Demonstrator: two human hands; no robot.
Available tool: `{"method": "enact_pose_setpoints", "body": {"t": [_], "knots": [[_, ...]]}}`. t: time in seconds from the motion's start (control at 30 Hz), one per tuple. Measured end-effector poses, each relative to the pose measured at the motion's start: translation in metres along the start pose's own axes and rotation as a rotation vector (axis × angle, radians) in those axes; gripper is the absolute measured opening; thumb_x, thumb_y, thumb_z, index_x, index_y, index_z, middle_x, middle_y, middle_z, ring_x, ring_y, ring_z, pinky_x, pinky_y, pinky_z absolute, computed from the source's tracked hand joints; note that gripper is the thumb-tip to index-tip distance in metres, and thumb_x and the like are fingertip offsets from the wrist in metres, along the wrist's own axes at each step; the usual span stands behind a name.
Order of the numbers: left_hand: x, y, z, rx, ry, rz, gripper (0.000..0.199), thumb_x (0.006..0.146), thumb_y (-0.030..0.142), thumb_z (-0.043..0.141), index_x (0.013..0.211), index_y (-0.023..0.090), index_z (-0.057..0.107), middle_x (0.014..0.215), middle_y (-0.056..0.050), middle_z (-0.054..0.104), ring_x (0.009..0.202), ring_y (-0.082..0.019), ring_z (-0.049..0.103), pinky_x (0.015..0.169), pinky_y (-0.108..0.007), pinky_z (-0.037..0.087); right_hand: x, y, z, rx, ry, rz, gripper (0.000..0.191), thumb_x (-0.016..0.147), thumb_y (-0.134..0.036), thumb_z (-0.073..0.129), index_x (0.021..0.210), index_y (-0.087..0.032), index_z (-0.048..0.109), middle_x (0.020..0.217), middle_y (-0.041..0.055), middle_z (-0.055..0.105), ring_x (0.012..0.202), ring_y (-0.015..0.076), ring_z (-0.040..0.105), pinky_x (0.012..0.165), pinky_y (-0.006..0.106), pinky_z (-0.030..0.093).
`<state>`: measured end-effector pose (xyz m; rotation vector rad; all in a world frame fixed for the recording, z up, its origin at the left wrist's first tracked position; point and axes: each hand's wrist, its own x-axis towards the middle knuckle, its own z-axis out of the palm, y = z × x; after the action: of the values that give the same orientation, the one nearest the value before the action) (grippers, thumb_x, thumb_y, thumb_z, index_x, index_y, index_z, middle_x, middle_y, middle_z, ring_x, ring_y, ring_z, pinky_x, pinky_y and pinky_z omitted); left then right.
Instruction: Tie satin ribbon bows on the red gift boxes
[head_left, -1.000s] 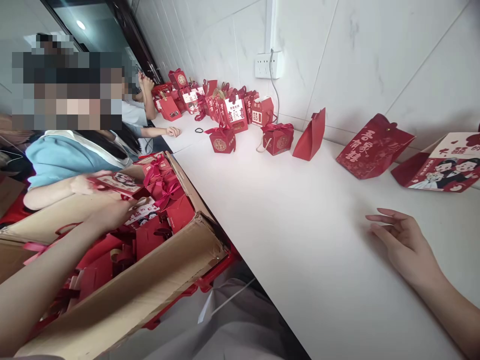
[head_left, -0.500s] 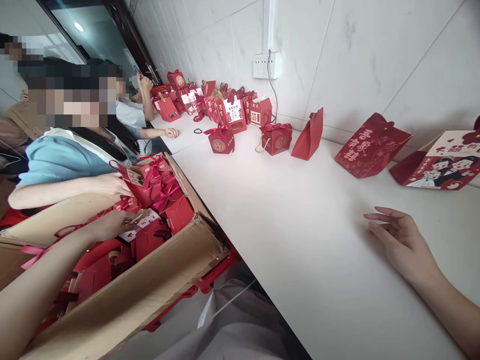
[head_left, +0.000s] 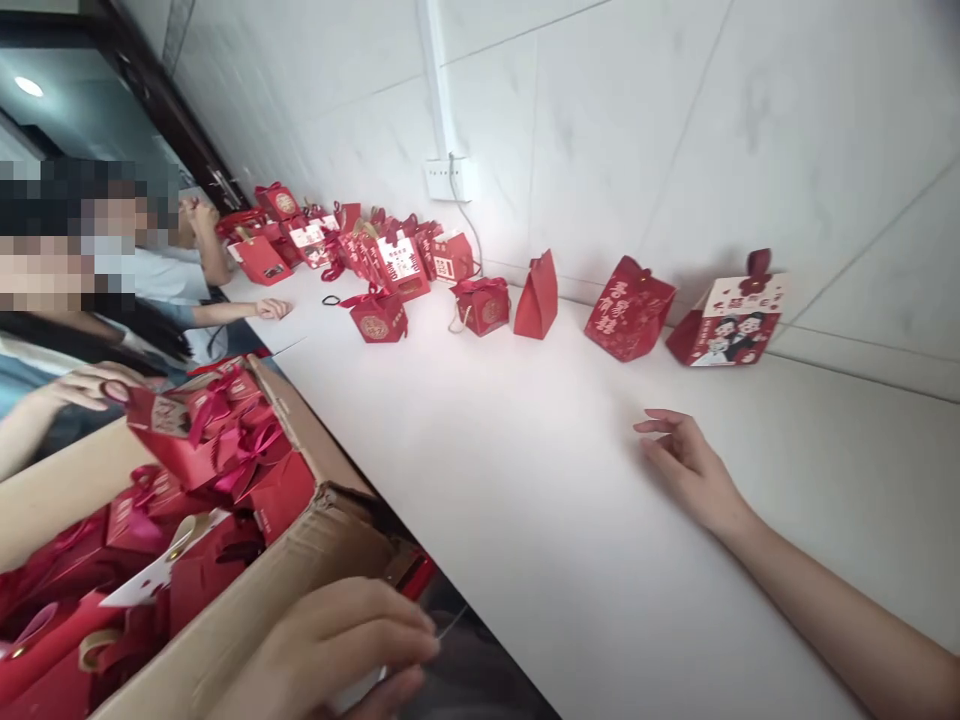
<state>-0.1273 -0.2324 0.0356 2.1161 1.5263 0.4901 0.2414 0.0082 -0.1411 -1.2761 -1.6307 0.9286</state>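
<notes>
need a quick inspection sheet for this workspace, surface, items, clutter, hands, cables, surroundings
Surface: white table, boxes standing along its wall side.
Items: red gift boxes, some with ribbons; brown carton piled with more.
Clutter: small dark ring on the table.
Hands: right hand at the table, fingers loosely bent, holding nothing; left hand blurred, in front of the carton's near wall, grip unclear.
Cables: grey cable hanging from the wall socket.
Surroundings: tiled wall; co-workers at image left, one person's hand at a box's loop.
</notes>
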Motion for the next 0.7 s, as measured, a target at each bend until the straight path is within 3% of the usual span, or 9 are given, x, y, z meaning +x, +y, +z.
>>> {"method": "enact_pose_setpoints", "body": {"t": [0.07, 0.17, 0.27, 0.37, 0.47, 0.53, 0.6, 0.7], "knots": [[0.044, 0.014, 0.016, -0.077, 0.041, 0.103, 0.033, 0.084, 0.024, 0.062, 0.107, 0.046, 0.067, 0.095, -0.002, 0.073, 0.085, -0.021, 0.070, 0.070, -0.031, 0.060, 0.001, -0.005, 0.001, 0.001, -0.009, 0.001, 0.041, 0.090, -0.047, 0.055, 0.126, -0.030, 0.045, 0.118, 0.0050, 0.061, 0.077, 0.0153, 0.058, 0.071, 0.032, 0.050], [0.115, 0.030, 0.015, -0.110, 0.087, 0.188, 0.019, 0.089, 0.027, 0.059, 0.101, 0.038, 0.068, 0.098, -0.002, 0.071, 0.089, -0.019, 0.068, 0.076, -0.033, 0.059, 0.002, -0.010, 0.002, 0.019, -0.015, -0.007, 0.038, 0.092, -0.045, 0.053, 0.126, -0.030, 0.044, 0.117, 0.0048, 0.061, 0.076, 0.0151, 0.057, 0.071, 0.032, 0.049], [0.191, 0.028, 0.003, -0.118, 0.311, 0.268, 0.014, 0.091, 0.034, 0.060, 0.102, 0.032, 0.067, 0.114, -0.003, 0.065, 0.111, -0.023, 0.061, 0.093, -0.040, 0.053, 0.003, -0.014, 0.001, 0.029, -0.013, -0.009, 0.037, 0.093, -0.044, 0.051, 0.125, -0.029, 0.044, 0.117, 0.0055, 0.060, 0.075, 0.0156, 0.056, 0.071, 0.033, 0.049], [0.276, -0.011, -0.002, -0.216, 0.552, 0.183, 0.049, 0.085, 0.037, 0.068, 0.130, 0.027, 0.052, 0.141, -0.009, 0.042, 0.130, -0.030, 0.046, 0.105, -0.046, 0.045, 0.003, -0.019, 0.001, 0.039, -0.018, -0.007, 0.035, 0.093, -0.042, 0.050, 0.124, -0.029, 0.044, 0.117, 0.0053, 0.059, 0.074, 0.0158, 0.054, 0.072, 0.034, 0.048], [0.345, -0.078, 0.006, -0.381, 0.832, -0.127, 0.081, 0.073, 0.033, 0.080, 0.140, 0.018, 0.037, 0.146, -0.017, 0.028, 0.139, -0.033, 0.034, 0.118, -0.045, 0.030, 0.003, -0.024, 0.001, 0.049, -0.034, -0.006, 0.033, 0.093, -0.040, 0.050, 0.124, -0.030, 0.043, 0.118, 0.0046, 0.059, 0.073, 0.0160, 0.052, 0.071, 0.034, 0.047], [0.371, -0.121, 0.014, -0.443, 0.875, -0.299, 0.095, 0.068, 0.035, 0.083, 0.143, 0.014, 0.028, 0.149, -0.021, 0.020, 0.143, -0.034, 0.025, 0.122, -0.046, 0.021, 0.004, -0.026, 0.002, 0.056, -0.040, 0.001, 0.033, 0.093, -0.039, 0.049, 0.124, -0.030, 0.043, 0.118, 0.0041, 0.058, 0.073, 0.0161, 0.051, 0.070, 0.034, 0.047], [0.382, -0.153, 0.021, -0.462, 0.879, -0.320, 0.102, 0.066, 0.032, 0.085, 0.145, 0.014, 0.023, 0.151, -0.023, 0.015, 0.145, -0.034, 0.019, 0.123, -0.047, 0.016, 0.004, -0.027, 0.002, 0.061, -0.041, 0.010, 0.032, 0.093, -0.039, 0.048, 0.124, -0.031, 0.043, 0.118, 0.0036, 0.058, 0.074, 0.0160, 0.051, 0.071, 0.034, 0.047], [0.390, -0.178, 0.023, -0.483, 0.884, -0.267, 0.107, 0.066, 0.029, 0.084, 0.147, 0.014, 0.017, 0.154, -0.022, 0.011, 0.146, -0.030, 0.020, 0.123, -0.044, 0.016, 0.005, -0.028, 0.003, 0.061, -0.047, 0.018, 0.031, 0.094, -0.039, 0.048, 0.124, -0.031, 0.043, 0.119, 0.0035, 0.057, 0.074, 0.0158, 0.051, 0.070, 0.034, 0.048]]}}
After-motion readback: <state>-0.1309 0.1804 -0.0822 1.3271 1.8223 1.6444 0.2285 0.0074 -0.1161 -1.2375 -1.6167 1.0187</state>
